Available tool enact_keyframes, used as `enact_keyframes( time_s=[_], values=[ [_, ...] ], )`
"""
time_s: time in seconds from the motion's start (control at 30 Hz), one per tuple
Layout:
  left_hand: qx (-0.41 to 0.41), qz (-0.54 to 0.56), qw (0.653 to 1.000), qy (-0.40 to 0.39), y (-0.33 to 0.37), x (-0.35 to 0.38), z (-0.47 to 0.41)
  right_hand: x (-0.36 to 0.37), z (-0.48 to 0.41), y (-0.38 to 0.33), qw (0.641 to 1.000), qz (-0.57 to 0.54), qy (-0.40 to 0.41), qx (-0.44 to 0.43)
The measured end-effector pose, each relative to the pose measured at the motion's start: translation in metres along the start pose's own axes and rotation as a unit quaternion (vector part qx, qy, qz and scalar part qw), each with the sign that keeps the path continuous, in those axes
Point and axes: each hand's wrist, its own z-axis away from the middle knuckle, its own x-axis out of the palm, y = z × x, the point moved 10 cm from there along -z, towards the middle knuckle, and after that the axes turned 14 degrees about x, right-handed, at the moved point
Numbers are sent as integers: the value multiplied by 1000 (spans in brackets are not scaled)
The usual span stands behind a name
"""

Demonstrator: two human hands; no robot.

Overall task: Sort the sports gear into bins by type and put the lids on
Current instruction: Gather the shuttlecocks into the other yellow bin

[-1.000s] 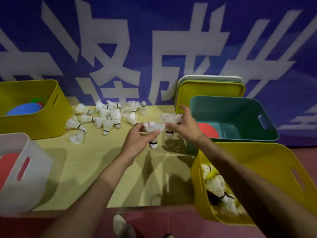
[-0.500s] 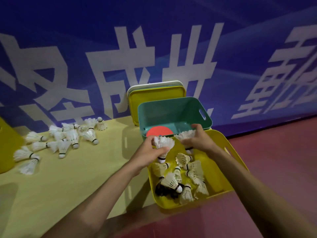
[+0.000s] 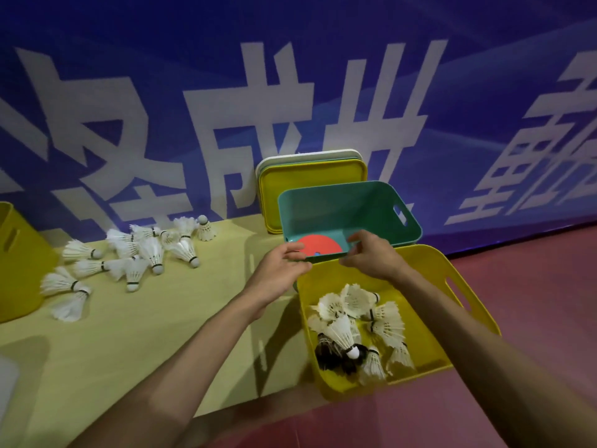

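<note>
Yellow bin (image 3: 429, 263): smooth plastic, slight sheen.
Teal bin (image 3: 326, 205): smooth plastic, matt.
Shuttlecocks (image 3: 355, 315): white feather skirts, rounded white caps.
Table covering (image 3: 155, 321): matt, pale yellow.
Floor (image 3: 533, 279): matt red.

Left hand (image 3: 280, 268) and right hand (image 3: 371, 258), empty, above yellow bin (image 3: 433, 270) of shuttlecocks (image 3: 355, 300).

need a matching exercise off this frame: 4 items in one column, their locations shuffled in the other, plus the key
Items
1. red disc
2. loose shuttlecocks
3. stack of lids
4. dark shuttlecock

Places
A. in the yellow bin under the hands
B. propped against the blue banner
C. in the teal bin
D. on the yellow surface

Pairs: 1-C, 2-D, 3-B, 4-A
</note>
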Motion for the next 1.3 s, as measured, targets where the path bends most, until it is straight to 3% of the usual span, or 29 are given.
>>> enact_keyframes(
  time_s=[0.17,0.37,0.7,0.9,1.03,1.17,1.3],
  values=[
    [-3,9,997,83,-17,-91,3,41,-2,-90,997,-12,9,-75],
    [-38,10,984,176,-65,-224,15,136,-17,-195,993,-12,-73,-95],
    [-150,-60,946,283,-187,-401,52,294,-44,-298,984,-13,-172,-52],
    [-200,-184,922,274,-252,-466,58,377,-56,-329,977,6,-210,-30],
    [-231,-277,906,220,-286,-482,53,421,-67,-341,978,37,-204,-34],
    [-262,-316,902,132,-313,-477,51,445,-78,-348,982,33,-185,-31],
    [-251,-320,903,134,-317,-474,56,454,-81,-345,987,22,-157,-4]
  ],
)
